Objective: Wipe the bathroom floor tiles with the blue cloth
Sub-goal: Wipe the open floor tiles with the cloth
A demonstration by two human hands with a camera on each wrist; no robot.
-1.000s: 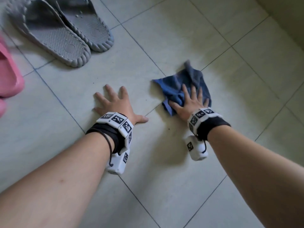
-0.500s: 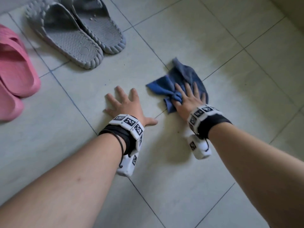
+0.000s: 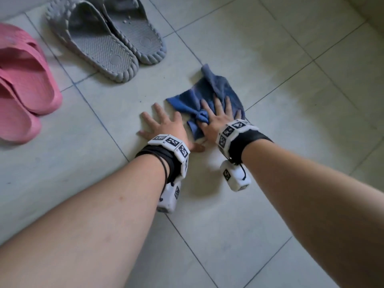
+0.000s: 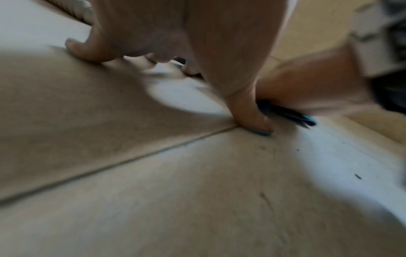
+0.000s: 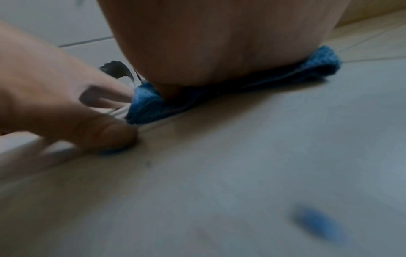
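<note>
The blue cloth (image 3: 209, 94) lies crumpled on the pale floor tiles (image 3: 270, 204). My right hand (image 3: 216, 117) presses down on its near part with fingers spread and straight, and a fold bunches up beside the thumb. My left hand (image 3: 164, 125) lies flat on the bare tile just left of the cloth, fingers spread, its thumb almost touching the right hand. In the right wrist view the palm (image 5: 219, 43) sits on the cloth (image 5: 241, 83), with the left thumb (image 5: 105, 132) close by. The left wrist view shows the left hand (image 4: 186, 34) on the tile and a cloth edge (image 4: 287, 114).
A pair of grey slippers (image 3: 104, 42) stands at the upper left, close to the cloth's far corner. Pink slippers (image 3: 20, 86) lie at the far left. A wall base (image 3: 372, 11) runs along the upper right. Small dark specks (image 4: 358, 176) dot the tiles.
My right hand has slid the cloth leftward until it nearly meets the left hand, and the cloth has bunched up more. The view has shifted, showing more of the slippers.
</note>
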